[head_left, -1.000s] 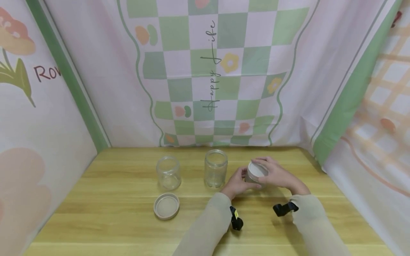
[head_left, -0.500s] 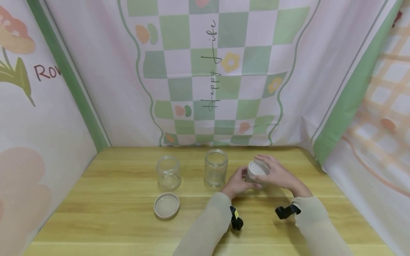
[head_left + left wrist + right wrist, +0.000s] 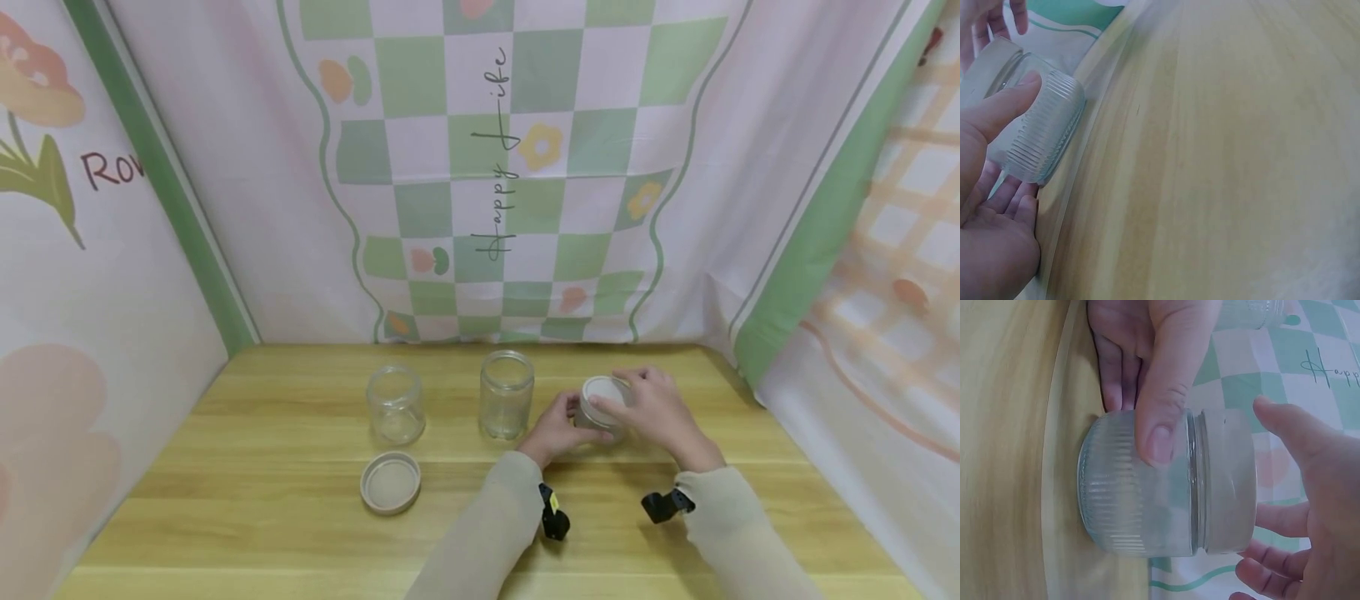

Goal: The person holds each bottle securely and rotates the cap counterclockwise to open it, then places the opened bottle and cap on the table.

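Note:
A ribbed clear glass jar (image 3: 1116, 494) stands on the table with a pale lid (image 3: 1229, 487) on its mouth. My left hand (image 3: 558, 429) grips the jar's side, thumb across the near face and fingers round the far side. My right hand (image 3: 660, 417) is at the lid, its thumb over the lid's top in the head view. In the right wrist view its thumb and fingers are spread loosely by the lid's top, not closed round the rim. The left wrist view shows the jar's ribbed lower part, with right-hand fingers above.
Left of my hands stands a tall lidless glass jar (image 3: 506, 396), and farther left a shorter lidless glass jar (image 3: 395, 407). A loose beige lid (image 3: 390, 483) lies inside-up in front of the shorter jar. Patterned curtains border the wooden table (image 3: 262, 517).
My right hand has shifted and turned about the lid, its fingers moving rightward off the rim and the thumb coming over the top. The left hand and jar have stayed in place.

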`<state>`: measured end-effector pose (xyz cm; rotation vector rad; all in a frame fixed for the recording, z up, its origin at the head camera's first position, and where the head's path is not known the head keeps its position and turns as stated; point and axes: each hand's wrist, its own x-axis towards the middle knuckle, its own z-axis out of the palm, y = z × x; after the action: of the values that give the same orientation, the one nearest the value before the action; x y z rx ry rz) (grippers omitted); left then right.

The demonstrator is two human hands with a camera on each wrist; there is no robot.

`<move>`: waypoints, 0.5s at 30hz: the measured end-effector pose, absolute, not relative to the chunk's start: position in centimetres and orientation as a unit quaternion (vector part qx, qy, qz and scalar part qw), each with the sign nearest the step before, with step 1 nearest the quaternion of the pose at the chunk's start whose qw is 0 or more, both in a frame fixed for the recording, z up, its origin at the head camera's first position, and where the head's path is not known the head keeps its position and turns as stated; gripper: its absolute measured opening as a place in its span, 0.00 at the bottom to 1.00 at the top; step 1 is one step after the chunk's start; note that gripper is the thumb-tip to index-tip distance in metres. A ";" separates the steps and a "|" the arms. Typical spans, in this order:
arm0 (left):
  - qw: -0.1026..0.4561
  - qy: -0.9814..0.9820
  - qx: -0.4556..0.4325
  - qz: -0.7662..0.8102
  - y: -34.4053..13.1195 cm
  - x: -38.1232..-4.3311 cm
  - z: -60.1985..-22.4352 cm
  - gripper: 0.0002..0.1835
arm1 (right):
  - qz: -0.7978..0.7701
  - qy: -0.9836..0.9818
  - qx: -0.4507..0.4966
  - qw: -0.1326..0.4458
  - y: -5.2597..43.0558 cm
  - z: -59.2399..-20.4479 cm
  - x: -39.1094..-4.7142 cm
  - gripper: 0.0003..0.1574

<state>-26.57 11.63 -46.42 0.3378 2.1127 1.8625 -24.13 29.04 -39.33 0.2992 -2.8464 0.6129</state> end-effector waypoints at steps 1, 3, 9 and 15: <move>0.152 0.736 0.118 0.649 11.6 -26.6 -46.4 0.37 | 0.207 -0.967 0.102 0.108 29.0 -39.4 -24.1 0.51; 0.153 0.736 0.117 0.650 11.6 -26.5 -46.4 0.37 | 0.206 -0.967 0.101 0.108 28.9 -39.4 -24.0 0.52; 0.154 0.734 0.117 0.651 11.6 -26.5 -46.3 0.37 | 0.206 -0.966 0.109 0.110 28.8 -39.7 -24.0 0.53; 0.158 0.733 0.114 0.652 11.4 -26.4 -46.2 0.36 | 0.211 -0.965 0.114 0.109 28.6 -39.7 -24.1 0.52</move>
<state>-26.40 11.44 -46.16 0.3266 2.0963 1.8639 -24.08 28.59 -39.68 0.3361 -2.8375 0.6191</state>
